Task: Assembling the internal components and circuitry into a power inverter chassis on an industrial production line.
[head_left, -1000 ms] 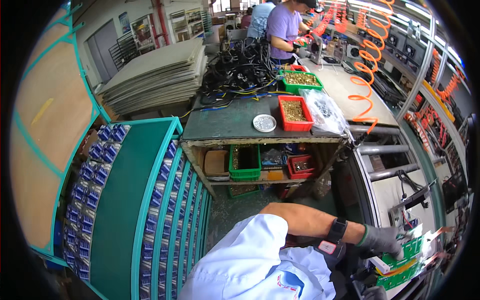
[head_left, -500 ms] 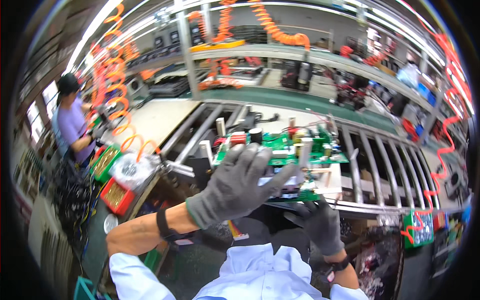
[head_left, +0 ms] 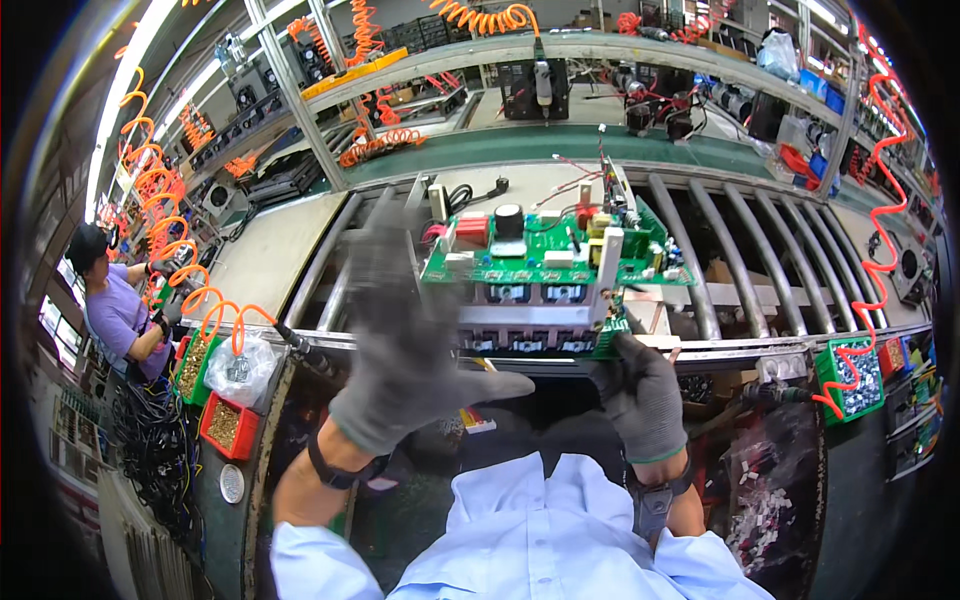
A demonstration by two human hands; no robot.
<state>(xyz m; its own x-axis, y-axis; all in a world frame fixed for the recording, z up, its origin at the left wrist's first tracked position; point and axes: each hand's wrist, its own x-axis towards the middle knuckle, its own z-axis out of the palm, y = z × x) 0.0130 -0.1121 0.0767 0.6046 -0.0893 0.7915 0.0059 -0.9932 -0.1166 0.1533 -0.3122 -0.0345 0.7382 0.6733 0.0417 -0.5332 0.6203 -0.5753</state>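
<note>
A circuit board assembly [head_left: 520, 270] stands in front of me, its green board on top with a black capacitor, red and white parts and white posts. Dark framed sockets [head_left: 525, 342] line its near side. My left hand [head_left: 390, 320], in a grey glove, is smeared by motion at the assembly's left end. Its thumb sticks out to the right and its fingers point away from me, partly covering the board's left corner. My right hand [head_left: 645, 395], also gloved, is closed at the assembly's near right corner; its fingertips are partly hidden there.
Metal rollers [head_left: 735, 255] run along the bench on both sides. To the left are a red bin [head_left: 228, 425] and a green bin [head_left: 195, 368] of small parts and a clear plastic bag [head_left: 242, 368]. A green bin [head_left: 850, 380] stands right. A co-worker [head_left: 118, 310] is far left.
My left hand has moved left off the board's front, turning its fingers upward. My right hand has moved up to the assembly's near corner. The view has shifted, showing more of the assembly's front.
</note>
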